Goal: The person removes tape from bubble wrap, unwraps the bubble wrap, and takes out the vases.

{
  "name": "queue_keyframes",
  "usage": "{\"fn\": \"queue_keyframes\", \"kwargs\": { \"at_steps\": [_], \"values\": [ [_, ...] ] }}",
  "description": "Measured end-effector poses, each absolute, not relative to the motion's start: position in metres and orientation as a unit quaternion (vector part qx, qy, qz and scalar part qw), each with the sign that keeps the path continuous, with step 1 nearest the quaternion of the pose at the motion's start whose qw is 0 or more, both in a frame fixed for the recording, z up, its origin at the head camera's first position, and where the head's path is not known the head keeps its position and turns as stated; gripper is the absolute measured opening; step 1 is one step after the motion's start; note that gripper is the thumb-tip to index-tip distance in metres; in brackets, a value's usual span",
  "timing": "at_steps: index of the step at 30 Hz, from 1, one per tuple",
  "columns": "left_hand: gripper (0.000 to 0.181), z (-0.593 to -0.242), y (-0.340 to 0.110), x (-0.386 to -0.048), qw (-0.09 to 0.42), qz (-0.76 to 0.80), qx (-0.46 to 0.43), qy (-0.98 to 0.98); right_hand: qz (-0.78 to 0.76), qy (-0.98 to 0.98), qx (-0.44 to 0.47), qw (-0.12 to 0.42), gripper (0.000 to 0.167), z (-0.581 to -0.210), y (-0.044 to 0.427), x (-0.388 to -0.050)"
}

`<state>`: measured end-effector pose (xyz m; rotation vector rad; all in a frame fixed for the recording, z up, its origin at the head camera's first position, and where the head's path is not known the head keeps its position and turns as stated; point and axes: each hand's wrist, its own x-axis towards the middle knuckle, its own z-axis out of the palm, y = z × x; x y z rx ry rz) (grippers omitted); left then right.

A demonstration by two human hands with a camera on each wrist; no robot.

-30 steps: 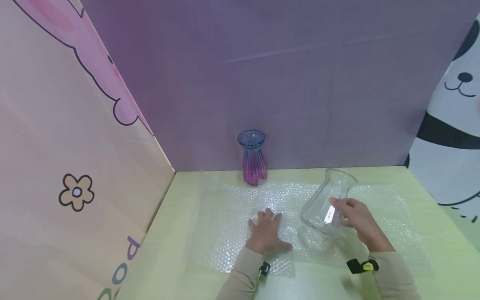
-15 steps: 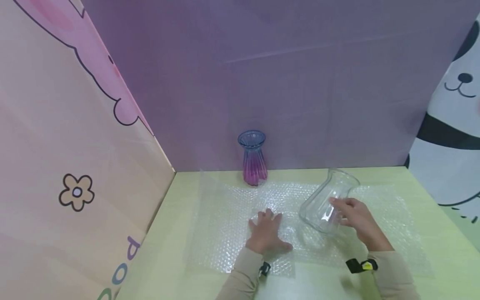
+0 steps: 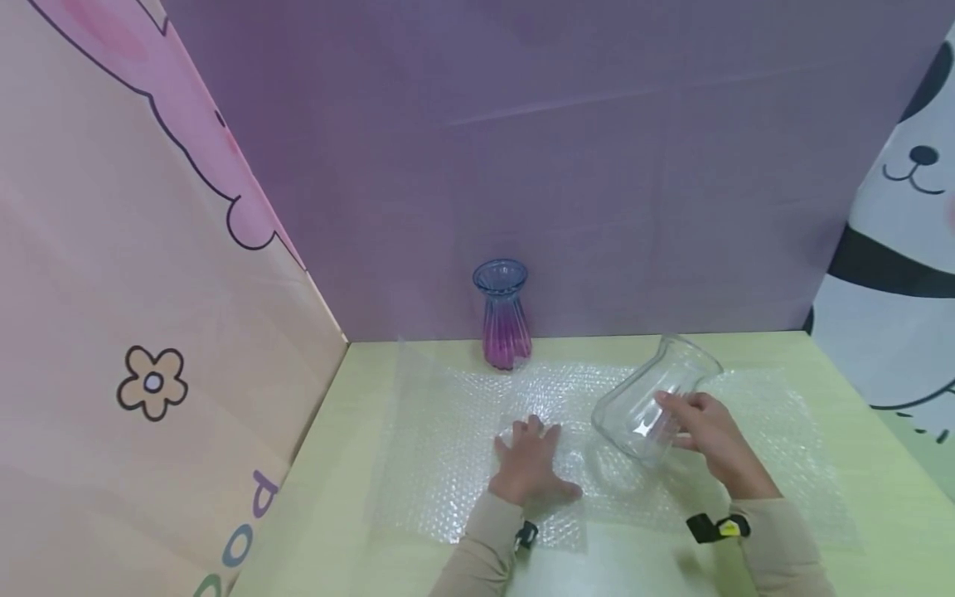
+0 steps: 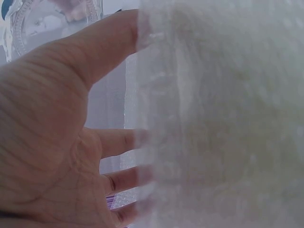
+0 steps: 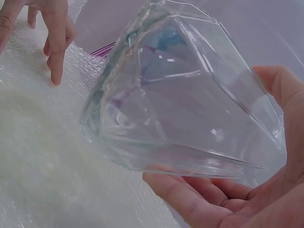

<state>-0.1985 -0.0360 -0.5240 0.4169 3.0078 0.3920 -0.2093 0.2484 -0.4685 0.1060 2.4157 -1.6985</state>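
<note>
A clear glass vase (image 3: pixel 652 406) with a flared mouth is tilted, its mouth toward the upper right and its base to the lower left. My right hand (image 3: pixel 712 439) grips its side, thumb on one face and fingers on the other, as the right wrist view also shows. Beneath lies a sheet of bubble wrap (image 3: pixel 448 448) spread over the table. My left hand (image 3: pixel 528 464) rests on it with fingers spread. In the left wrist view a blurred edge of bubble wrap (image 4: pixel 218 118) hides those fingertips.
A blue-to-purple ribbed glass vase (image 3: pixel 506 323) stands upright at the back of the pale yellow table (image 3: pixel 321 497). A purple backdrop (image 3: pixel 567 166) rises behind it. Printed panels flank the table, a flower on the left one (image 3: pixel 152 381) and a panda on the right.
My right hand has tipped the clear vase further, its mouth moving right and its base shifting slightly left. The left hand has stayed in place.
</note>
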Motion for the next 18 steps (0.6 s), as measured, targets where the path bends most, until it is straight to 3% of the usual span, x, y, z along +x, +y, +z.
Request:
{"fn": "queue_keyframes", "kwargs": {
  "at_steps": [10,18],
  "values": [
    [0.103,-0.5258,-0.0365,-0.2002,0.039,0.121,0.138,0.982,-0.598,0.795,0.044,0.089,0.079,-0.4682,0.2462,-0.2127],
    [0.102,-0.519,-0.0358,-0.1964,0.04,0.125,0.134,0.982,-0.599,0.794,0.05,0.089,0.086,-0.4674,0.2442,-0.2124]
  ]
}}
